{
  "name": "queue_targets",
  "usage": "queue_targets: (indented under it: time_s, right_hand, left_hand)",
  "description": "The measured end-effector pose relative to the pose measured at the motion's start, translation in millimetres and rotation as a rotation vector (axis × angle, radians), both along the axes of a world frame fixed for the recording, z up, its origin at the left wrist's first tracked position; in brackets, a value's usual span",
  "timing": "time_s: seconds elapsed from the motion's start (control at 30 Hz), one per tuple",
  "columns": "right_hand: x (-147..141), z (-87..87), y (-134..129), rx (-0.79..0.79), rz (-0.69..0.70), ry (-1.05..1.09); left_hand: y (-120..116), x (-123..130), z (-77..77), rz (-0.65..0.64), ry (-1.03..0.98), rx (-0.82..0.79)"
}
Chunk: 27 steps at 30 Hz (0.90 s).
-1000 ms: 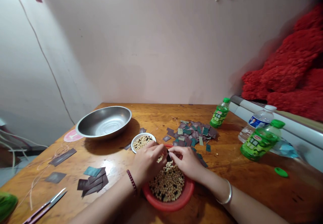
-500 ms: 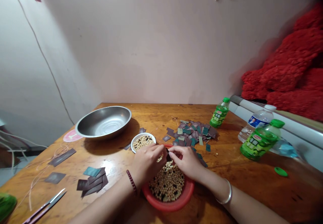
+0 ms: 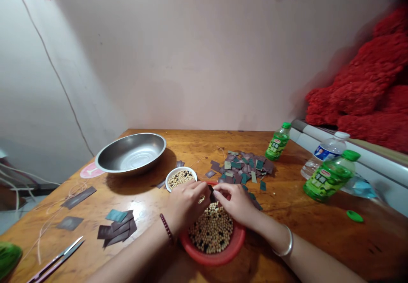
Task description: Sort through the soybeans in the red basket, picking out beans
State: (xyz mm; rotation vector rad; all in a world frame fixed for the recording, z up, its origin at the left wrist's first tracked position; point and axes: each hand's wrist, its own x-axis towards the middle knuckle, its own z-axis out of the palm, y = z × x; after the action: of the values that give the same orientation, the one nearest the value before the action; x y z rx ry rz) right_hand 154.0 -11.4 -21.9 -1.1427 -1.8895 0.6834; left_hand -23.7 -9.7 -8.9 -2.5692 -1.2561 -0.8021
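My left hand [image 3: 191, 200] and my right hand [image 3: 236, 201] are close together over the far part of a red plastic basin [image 3: 237, 249]. Pale round beads [image 3: 210, 227], with dark ones among them, fill its bottom. Between my right thumb and fingers is a small dark sheet piece [image 3: 212, 195], like the cut ones on the table. My left fingers are curled in beside it, and what they hold is hidden. Touching or almost touching my left hand is a white bowl [image 3: 168, 185] of similar beads. Dark cut sheet pieces [image 3: 242, 168], some green, lie heaped behind my right hand.
A steel basin [image 3: 137, 157] stands at the back left. Scissors [image 3: 60, 257], stacked sheet pieces [image 3: 121, 230] and loose cord [image 3: 47, 219] lie left on the wooden table [image 3: 306, 240]. Green-labelled bottles [image 3: 331, 176], a clear bottle [image 3: 328, 151] and a green cap [image 3: 354, 216] are right.
Both hands stay over the red basin with only slight finger movement. The dark sheet piece shows a little more between them. The whole view has shifted very slightly.
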Motion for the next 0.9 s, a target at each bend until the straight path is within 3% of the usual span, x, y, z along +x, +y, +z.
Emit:
queue_targets:
  time_s: [0.3,0.47,0.6,0.9]
  right_hand:
    - [-0.2,-5.4,3.8,-0.071,0.0,0.066]
    - [-0.2,-4.3,3.2,-0.03,-0.011,0.017]
    - [-0.1,-3.6,2.0,-0.028,-0.012,0.02]
    - [-0.7,-1.8,0.8,-0.024,-0.02,0.016]
  left_hand:
    - [1.2,0.3,-1.9,0.002,-0.021,-0.01]
    - [0.1,0.4,-0.7,-0.063,-0.005,-0.04]
    - [0.2,0.5,-0.8,-0.008,-0.019,-0.03]
    - [1.4,0.0,-1.8,-0.04,-0.01,-0.068]
